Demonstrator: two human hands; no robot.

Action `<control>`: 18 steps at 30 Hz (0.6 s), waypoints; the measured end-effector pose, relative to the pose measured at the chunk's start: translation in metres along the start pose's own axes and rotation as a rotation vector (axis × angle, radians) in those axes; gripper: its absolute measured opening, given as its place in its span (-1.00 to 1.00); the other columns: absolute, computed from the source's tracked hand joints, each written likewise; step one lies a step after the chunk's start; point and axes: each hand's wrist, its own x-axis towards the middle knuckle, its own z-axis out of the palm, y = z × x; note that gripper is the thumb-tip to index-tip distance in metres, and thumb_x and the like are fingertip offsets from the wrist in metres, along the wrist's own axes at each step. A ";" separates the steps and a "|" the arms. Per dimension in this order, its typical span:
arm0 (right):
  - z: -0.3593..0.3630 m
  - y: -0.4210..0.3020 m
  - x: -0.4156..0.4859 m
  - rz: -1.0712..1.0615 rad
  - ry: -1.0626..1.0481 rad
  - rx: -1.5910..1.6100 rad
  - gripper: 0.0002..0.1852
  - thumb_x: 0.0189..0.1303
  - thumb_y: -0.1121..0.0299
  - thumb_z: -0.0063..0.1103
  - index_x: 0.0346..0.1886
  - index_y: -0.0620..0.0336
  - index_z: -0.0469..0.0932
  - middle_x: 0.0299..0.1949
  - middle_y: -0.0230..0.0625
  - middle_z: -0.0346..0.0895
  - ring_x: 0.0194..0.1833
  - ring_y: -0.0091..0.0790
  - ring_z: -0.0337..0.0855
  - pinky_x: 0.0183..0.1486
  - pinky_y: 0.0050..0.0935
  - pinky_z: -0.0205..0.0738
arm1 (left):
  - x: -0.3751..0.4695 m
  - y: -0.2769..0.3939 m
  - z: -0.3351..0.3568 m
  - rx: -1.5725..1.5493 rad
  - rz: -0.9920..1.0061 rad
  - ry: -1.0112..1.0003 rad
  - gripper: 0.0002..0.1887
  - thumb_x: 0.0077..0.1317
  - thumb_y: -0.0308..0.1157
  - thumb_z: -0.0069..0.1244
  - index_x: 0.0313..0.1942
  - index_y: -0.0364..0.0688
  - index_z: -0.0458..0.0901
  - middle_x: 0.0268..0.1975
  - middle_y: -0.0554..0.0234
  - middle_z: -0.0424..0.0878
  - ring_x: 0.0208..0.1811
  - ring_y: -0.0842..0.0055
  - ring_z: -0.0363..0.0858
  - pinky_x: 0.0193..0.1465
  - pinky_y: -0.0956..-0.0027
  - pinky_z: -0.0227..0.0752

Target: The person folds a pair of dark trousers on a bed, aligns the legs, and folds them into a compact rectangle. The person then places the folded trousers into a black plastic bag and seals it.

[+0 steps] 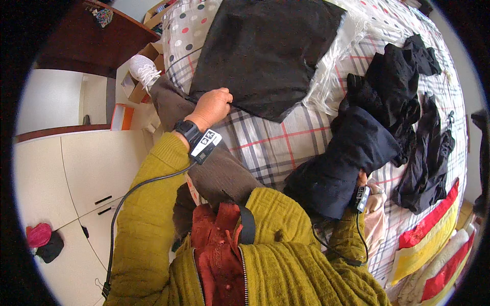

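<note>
My left hand (pixel 214 106) has its fingers closed on the near edge of a black cloth (pixel 264 53) that lies spread over the bed. To the right, a dark navy garment (pixel 344 160) is bunched over and beside my right hand (pixel 362 178). Only a small part of that hand shows at the garment's lower edge; its fingers are hidden. Clear plastic film (pixel 329 72) sticks out along the right side of the black cloth.
A plaid sheet (pixel 275 153) covers the bed. Crumpled black garments (pixel 398 80) lie at the right, with red and yellow folded textiles (pixel 428 233) nearer. A pink cloth (pixel 377 218) is beside my right forearm. Cardboard boxes (pixel 151 53) stand on the floor at the left, past my shoe.
</note>
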 end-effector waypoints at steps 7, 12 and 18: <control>0.002 0.001 -0.003 -0.003 0.002 -0.002 -0.39 -0.01 0.28 0.52 0.16 0.20 0.56 0.10 -0.19 0.60 0.12 -0.26 0.56 0.20 -0.30 0.41 | 0.013 0.058 -0.008 -0.597 -0.321 -0.154 -0.76 0.23 -0.28 0.20 -0.34 -0.32 0.70 -0.43 0.17 0.66 -0.51 0.50 0.61 -0.40 0.32 0.45; 0.002 0.002 -0.005 0.003 0.002 -0.003 -0.40 0.00 0.28 0.51 0.16 0.20 0.56 0.09 -0.19 0.60 0.11 -0.26 0.56 0.19 -0.31 0.41 | 0.007 0.094 0.017 -0.873 -0.185 -0.212 -0.76 0.25 -0.38 0.19 -0.17 -0.37 0.67 -0.28 0.29 0.66 -0.34 0.61 0.61 -0.27 0.48 0.50; 0.001 0.002 -0.004 0.004 -0.006 0.000 -0.41 0.01 0.28 0.50 0.15 0.20 0.56 0.09 -0.19 0.60 0.11 -0.26 0.57 0.18 -0.31 0.41 | -0.012 0.096 0.030 -0.822 -0.177 -0.208 -0.80 0.18 -0.43 0.20 -0.22 -0.33 0.66 -0.25 0.26 0.57 -0.23 0.53 0.63 -0.14 0.44 0.50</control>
